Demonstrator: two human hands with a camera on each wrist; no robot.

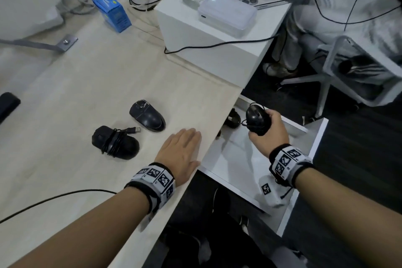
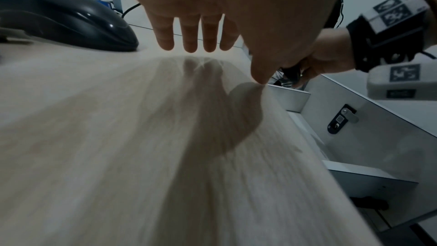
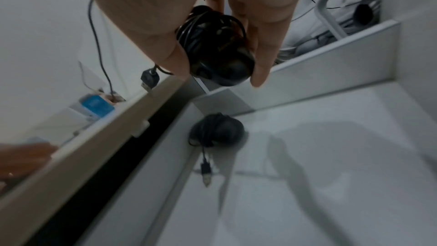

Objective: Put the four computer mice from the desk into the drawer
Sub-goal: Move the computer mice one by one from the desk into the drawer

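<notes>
- The desk edge is hiding part of the mouse in the drawer.
- The right hand is covering the held mouse partly.

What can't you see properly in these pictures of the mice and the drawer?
- Mouse in the drawer: head view, half hidden under the desk edge.
- Held mouse: right wrist view, blurred, partly covered by the right hand.
- Left hand: left wrist view, palm cut off by the top edge.
</notes>
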